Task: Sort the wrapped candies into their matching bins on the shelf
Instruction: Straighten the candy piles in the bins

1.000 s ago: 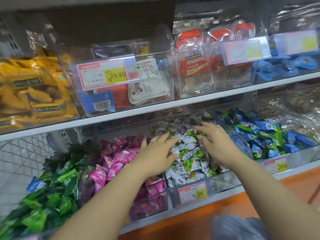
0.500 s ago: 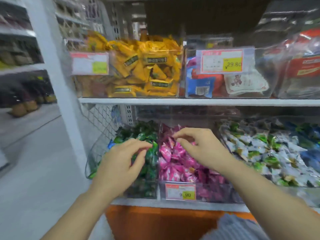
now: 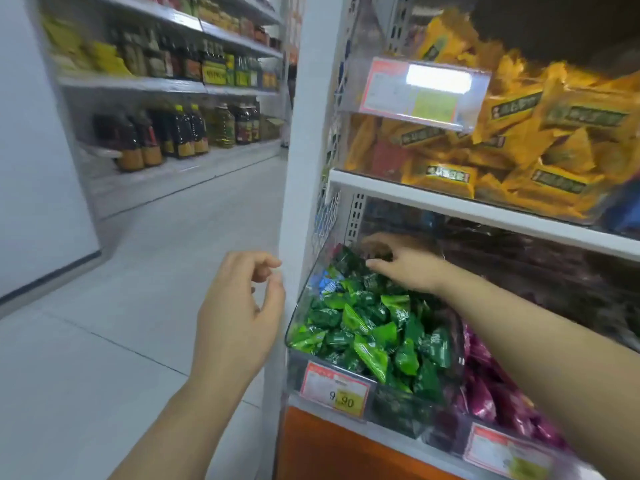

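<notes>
Head: right hand (image 3: 405,268) fingertips blurred among green candies (image 3: 367,327); grip unclear.

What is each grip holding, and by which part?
Left grip: nothing. Right grip: curled among the green candies; any hold is hidden.

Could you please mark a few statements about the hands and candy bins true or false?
1. The right hand reaches into the bin of green candies. True.
2. The left hand holds a pink candy. False: it holds nothing, fingers loosely curled.
3. A blue-wrapped candy lies among the green ones. True.
4. The yellow packets sit below the green candies. False: they are on the shelf above.
5. The green bin's price tag reads 9.90. True.
</notes>
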